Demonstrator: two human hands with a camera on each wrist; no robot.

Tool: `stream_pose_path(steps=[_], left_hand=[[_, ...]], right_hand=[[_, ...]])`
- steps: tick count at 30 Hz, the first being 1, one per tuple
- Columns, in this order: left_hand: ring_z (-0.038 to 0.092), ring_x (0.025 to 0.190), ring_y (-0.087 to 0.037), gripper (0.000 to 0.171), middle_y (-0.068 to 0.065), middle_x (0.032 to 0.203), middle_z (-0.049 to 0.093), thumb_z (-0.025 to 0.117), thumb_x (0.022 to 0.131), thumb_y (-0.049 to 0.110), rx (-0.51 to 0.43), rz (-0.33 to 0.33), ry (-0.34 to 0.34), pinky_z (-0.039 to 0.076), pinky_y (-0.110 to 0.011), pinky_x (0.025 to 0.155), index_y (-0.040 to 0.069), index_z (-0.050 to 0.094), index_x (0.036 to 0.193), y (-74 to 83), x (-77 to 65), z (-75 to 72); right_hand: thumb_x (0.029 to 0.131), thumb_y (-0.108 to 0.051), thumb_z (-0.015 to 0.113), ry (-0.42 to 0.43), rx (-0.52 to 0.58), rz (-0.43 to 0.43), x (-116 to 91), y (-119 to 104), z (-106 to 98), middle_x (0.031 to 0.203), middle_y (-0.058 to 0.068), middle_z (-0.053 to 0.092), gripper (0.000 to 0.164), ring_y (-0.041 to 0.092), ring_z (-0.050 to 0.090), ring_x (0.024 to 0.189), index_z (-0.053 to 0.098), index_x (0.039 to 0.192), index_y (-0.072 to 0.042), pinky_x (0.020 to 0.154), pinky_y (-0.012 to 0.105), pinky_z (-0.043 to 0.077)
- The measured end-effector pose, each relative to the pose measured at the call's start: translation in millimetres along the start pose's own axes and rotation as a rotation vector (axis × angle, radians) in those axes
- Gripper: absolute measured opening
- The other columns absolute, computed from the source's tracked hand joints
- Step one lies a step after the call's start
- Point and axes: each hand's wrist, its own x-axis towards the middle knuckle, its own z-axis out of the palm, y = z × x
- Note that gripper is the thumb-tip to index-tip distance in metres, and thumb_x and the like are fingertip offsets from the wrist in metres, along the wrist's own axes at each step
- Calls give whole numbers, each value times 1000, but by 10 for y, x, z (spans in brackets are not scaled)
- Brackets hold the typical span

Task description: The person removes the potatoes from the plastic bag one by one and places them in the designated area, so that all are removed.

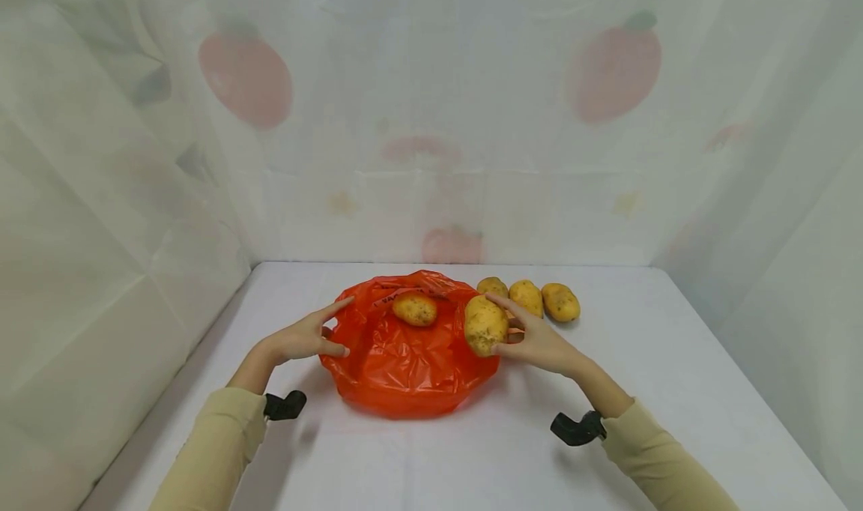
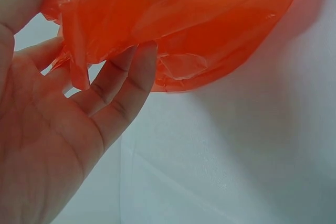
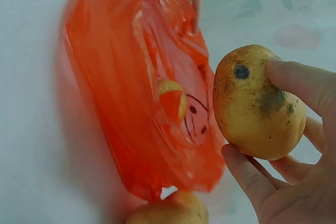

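Observation:
A red plastic bag (image 1: 411,369) lies on the table with its mouth spread wide. One potato (image 1: 414,309) is inside it, near the far side. At the bag's left rim, my left hand (image 1: 302,339) holds the plastic, thumb and index finger over the edge; the left wrist view shows other fingers against the outside. My right hand (image 1: 536,340) grips a second potato (image 3: 257,103) between thumb and fingers, over the bag's right rim. A dark round spot and a smudge mark this potato's skin.
Three more potatoes stand in a row beyond the right hand: one potato (image 1: 493,285) by the bag, a middle potato (image 1: 527,297), and a right potato (image 1: 561,303). The white table (image 1: 640,346) meets hanging, fruit-printed sheets (image 1: 431,106) at its back and sides.

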Motion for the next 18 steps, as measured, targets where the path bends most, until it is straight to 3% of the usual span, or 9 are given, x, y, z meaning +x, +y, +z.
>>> stream_pose_path(steps=[9,18], left_hand=[[43,120,-37,89,-12,151,15,72,79,26,-2,-4,4,47,-51,88,29,15,148,1,-7,-3],[44,118,-36,90,-11,151,15,72,78,26,-3,-2,1,47,-49,87,28,15,148,-4,1,0]], right_hand=[[80,-25,72,71,61,52,-157,172,-189,148,8,25,79,34,45,118,26,145,-28,94,37,45],[81,-27,70,127,31,85,-315,353,-378,149,15,21,83,37,44,121,21,147,-21,96,44,43]])
